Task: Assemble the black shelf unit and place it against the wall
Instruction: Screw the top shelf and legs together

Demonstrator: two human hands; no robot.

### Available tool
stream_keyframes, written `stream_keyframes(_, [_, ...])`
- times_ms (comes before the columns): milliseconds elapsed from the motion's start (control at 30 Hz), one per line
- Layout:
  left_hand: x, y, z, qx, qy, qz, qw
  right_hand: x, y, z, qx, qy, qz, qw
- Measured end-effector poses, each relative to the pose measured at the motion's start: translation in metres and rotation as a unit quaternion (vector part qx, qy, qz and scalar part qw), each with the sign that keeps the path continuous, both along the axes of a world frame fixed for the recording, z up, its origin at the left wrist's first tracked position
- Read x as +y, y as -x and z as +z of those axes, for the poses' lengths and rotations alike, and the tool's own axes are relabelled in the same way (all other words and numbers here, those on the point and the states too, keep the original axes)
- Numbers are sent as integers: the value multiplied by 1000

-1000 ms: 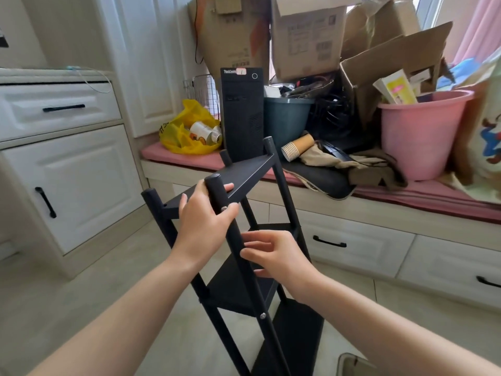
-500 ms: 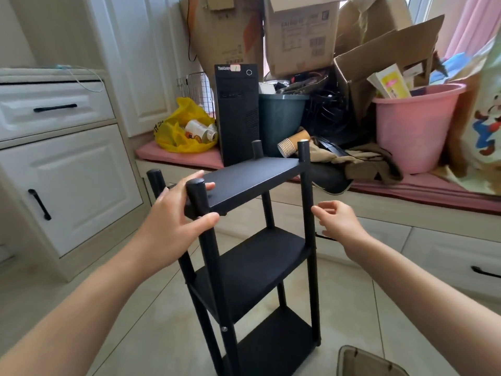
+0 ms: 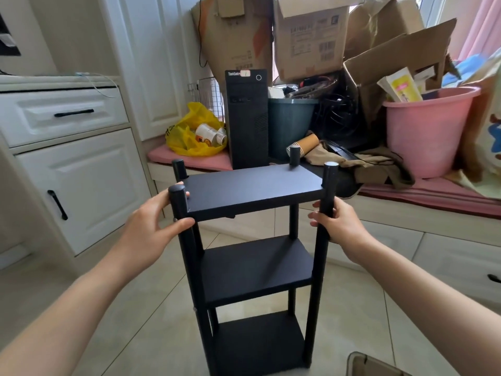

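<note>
Bright, soft daylight from the upper-right window (image 3: 433, 12), faint shadows, sharp centre, wide-angle bowing at edges.

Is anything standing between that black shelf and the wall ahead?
Yes. The black shelf unit, held by left hand and right hand, faces a bench with drawers, piled with a computer tower, cardboard boxes and a pink bucket. Nothing visible lies on the floor before it.

A cluttered home room: a pink-cushioned window bench (image 3: 423, 192) carries cardboard boxes (image 3: 311, 36), a pink bucket (image 3: 423, 131) and a computer tower (image 3: 248, 120), with white cabinets (image 3: 81, 185) to its left.
</note>
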State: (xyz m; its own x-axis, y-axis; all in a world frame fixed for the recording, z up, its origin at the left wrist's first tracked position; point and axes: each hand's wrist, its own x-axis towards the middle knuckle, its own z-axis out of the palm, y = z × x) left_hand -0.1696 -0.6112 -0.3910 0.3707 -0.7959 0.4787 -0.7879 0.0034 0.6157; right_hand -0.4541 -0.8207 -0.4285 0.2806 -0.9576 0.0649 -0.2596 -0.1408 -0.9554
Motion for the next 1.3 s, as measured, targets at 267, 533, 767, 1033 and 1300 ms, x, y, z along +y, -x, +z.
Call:
stream_keyframes(267, [-19, 7, -3, 98, 46, 1, 994, 21, 18, 6, -16, -10, 23, 1000])
stream_keyframes(533, [-51, 18, -6, 165, 69, 24, 984, 44, 54, 8, -47, -35, 49, 997])
stream_keyframes(767, [-81, 26, -16, 208, 103, 149, 961, 67, 63, 9, -71, -41, 86, 993])
stream_keyframes(1033, [-79, 35, -21, 376, 61, 231, 895, 82, 58, 6, -65, -51, 106, 991])
stream_keyframes(1300, [-75, 74, -33, 608, -32, -110, 785, 87, 56, 2, -68, -57, 122, 989])
